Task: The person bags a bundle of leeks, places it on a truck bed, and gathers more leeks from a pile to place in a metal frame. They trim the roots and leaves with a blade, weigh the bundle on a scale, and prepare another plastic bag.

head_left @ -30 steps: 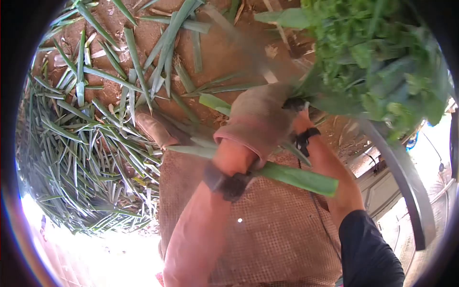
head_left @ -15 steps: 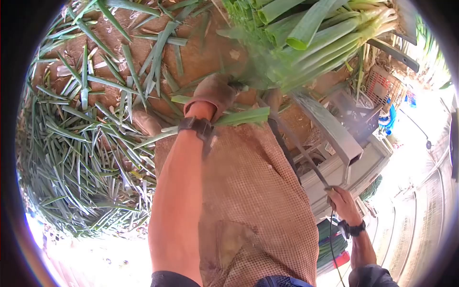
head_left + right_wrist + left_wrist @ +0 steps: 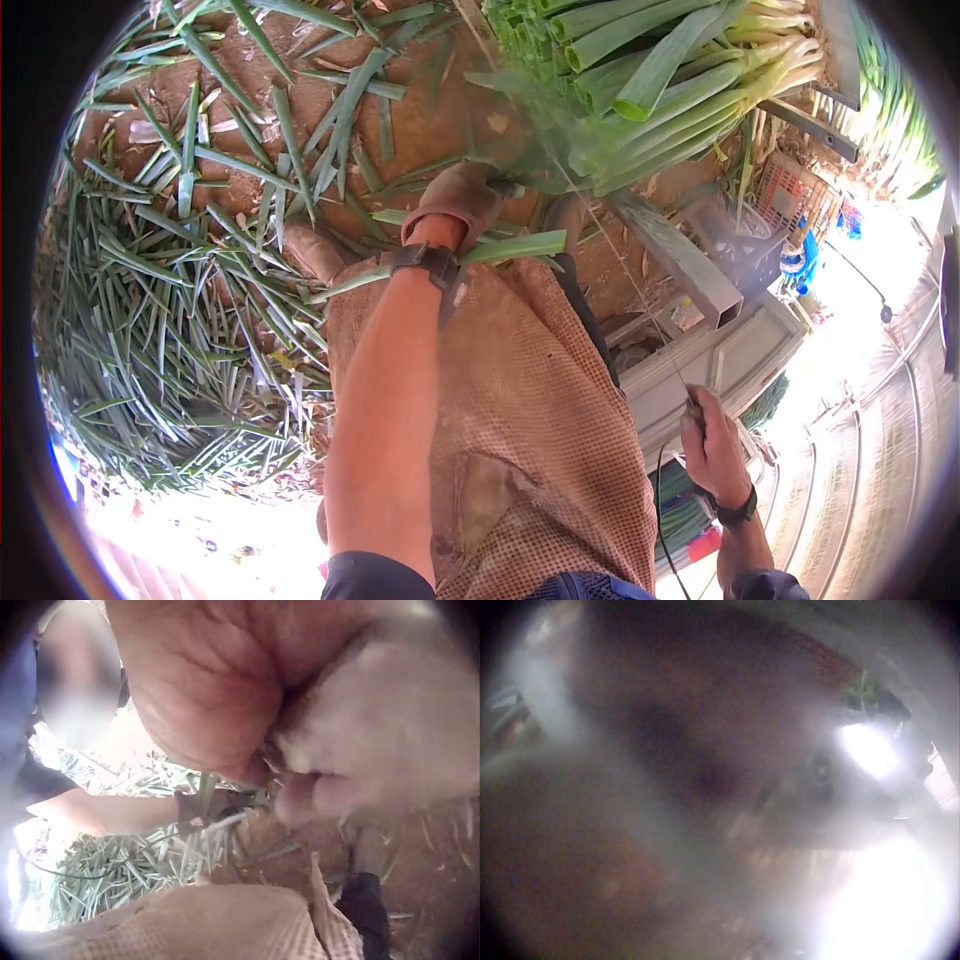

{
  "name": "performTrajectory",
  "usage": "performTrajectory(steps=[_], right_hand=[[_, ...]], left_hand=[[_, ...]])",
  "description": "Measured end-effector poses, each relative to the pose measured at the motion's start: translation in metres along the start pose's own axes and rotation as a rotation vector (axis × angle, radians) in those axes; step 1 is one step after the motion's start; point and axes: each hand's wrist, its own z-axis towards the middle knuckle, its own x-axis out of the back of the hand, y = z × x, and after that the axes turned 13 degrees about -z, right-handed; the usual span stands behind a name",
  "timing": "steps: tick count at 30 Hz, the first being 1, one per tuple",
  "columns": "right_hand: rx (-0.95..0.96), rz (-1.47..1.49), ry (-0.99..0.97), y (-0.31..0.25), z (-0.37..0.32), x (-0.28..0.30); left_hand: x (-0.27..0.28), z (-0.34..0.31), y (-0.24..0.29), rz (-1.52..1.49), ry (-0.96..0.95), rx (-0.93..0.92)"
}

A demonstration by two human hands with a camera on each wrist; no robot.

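My left hand (image 3: 458, 197), in a brown glove, is beside the leaf ends of a large bundle of green onions (image 3: 670, 75). Its fingertips are hidden, so whether it grips leaves does not show. A loose cut leaf (image 3: 515, 247) crosses behind that wrist. Down to the right, my bare right hand (image 3: 715, 450) grips a small dark handle (image 3: 693, 403), from which a thin line runs up and left. The right wrist view shows the fingers (image 3: 296, 801) of the right hand curled. The left wrist view is too blurred to read.
Cut leaves (image 3: 150, 290) are heaped at left and strewn over brown ground (image 3: 250, 55). A metal beam (image 3: 680, 262) and a pale box frame (image 3: 735, 355) stand right of the brown mesh cover (image 3: 540, 370). An orange crate (image 3: 795, 195) is further right.
My hands were close together a second ago; the right has swung away to the lower right. The view has shifted, bringing the bundle's pale root ends into sight.
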Motion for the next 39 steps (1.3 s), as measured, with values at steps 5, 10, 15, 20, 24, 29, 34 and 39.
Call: performTrajectory(steps=[5, 10, 15, 20, 24, 29, 34, 39], right_hand=[[0.014, -0.167, 0.142, -0.024, 0.049, -0.035], [0.084, -0.018, 0.049, -0.076, 0.134, -0.071], [0.05, 0.043, -0.078, -0.092, 0.129, -0.066], [0.161, 0.082, -0.002, -0.069, 0.083, -0.058], [0.088, 0.084, 0.005, -0.053, 0.062, -0.052], [0.035, 0.035, 0.077, -0.051, 0.048, -0.037], [0.005, 0.003, 0.093, -0.054, 0.05, -0.038], [-0.043, 0.03, 0.081, -0.052, 0.063, -0.046]], left_hand=[[-0.004, 0.0, -0.003, -0.021, 0.03, 0.01], [-0.001, -0.031, 0.015, 0.186, -0.101, 0.043], [0.079, -0.117, -0.082, 0.248, -0.045, 0.018], [0.211, -0.206, -0.172, 0.771, 0.402, 0.668], [0.203, -0.186, -0.168, 0.453, 0.474, 0.272], [0.063, -0.049, -0.087, 0.177, 0.203, -0.356], [-0.051, 0.028, -0.013, 0.302, 0.171, -0.37], [-0.077, 0.048, -0.046, 0.166, 0.122, -0.377]])
